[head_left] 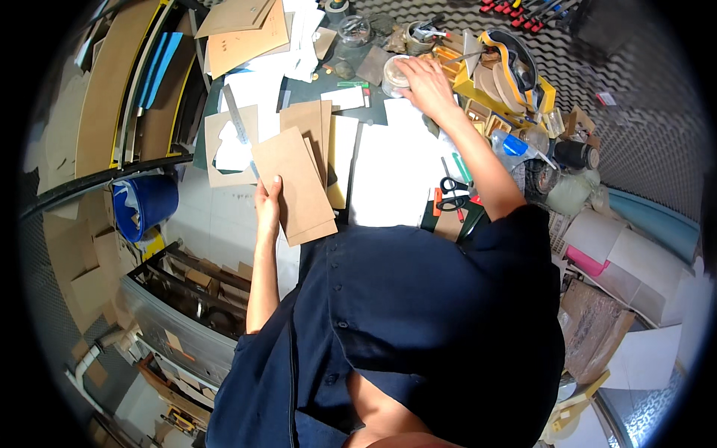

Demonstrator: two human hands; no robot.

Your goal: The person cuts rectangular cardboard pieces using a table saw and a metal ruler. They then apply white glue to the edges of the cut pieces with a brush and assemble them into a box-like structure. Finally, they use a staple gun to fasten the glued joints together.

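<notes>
Cardboard sheets point(297, 183): brown, flat, rectangular, stacked slightly fanned, lying tilted at the near-left edge of the table, overhanging it a little
Round container point(393, 75): small, clear with pale rim, standing upright at the far side of the table, partly hiding under fingers

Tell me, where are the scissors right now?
In the head view, the scissors lie on the table right of the big white sheet, just under the person's outstretched right forearm, far from both hands.

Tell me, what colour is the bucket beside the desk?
The bucket is blue; the head view shows it.
</notes>
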